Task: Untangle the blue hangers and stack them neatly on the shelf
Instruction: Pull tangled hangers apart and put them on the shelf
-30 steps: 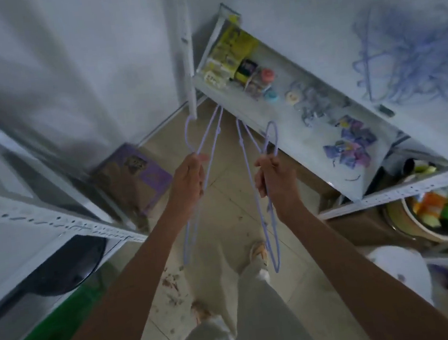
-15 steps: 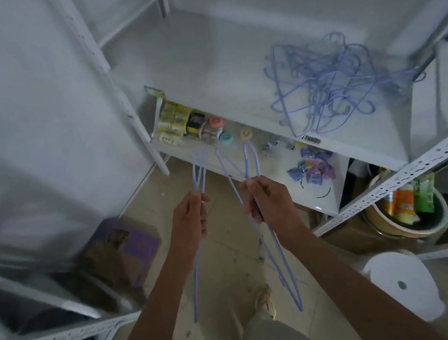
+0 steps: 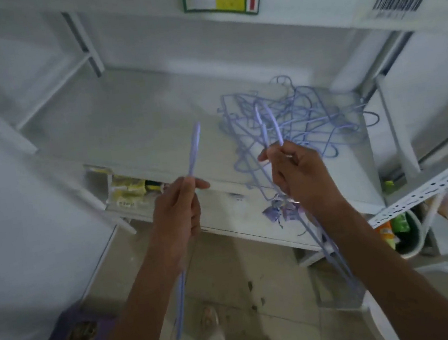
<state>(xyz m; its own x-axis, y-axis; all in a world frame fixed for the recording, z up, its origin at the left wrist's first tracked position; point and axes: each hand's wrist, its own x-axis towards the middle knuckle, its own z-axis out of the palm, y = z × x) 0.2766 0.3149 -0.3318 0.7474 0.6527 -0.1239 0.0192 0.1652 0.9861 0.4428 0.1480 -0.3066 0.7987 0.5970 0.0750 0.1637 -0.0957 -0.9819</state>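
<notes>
My left hand (image 3: 178, 212) grips one thin blue hanger (image 3: 193, 151) edge-on, its hook end pointing up over the shelf's front edge and its long end hanging below my wrist. My right hand (image 3: 296, 173) holds a second blue hanger (image 3: 269, 124), hook up, with its body trailing down past my forearm. The two held hangers are apart. Behind my right hand a tangled pile of blue hangers (image 3: 306, 114) lies on the right part of the white metal shelf (image 3: 132, 119).
A lower shelf (image 3: 232, 228) holds yellow packets (image 3: 127, 188) and small purple items (image 3: 277, 211). A perforated white rack post (image 3: 428, 187) slants at right, with a bowl of packets (image 3: 402, 232) below it. A purple box (image 3: 73, 335) sits on the tiled floor at left.
My view has tilted up toward the shelf. Both hands have risen and spread apart, bringing the two hangers up to the shelf's front edge, with the right one now in front of the tangled pile.
</notes>
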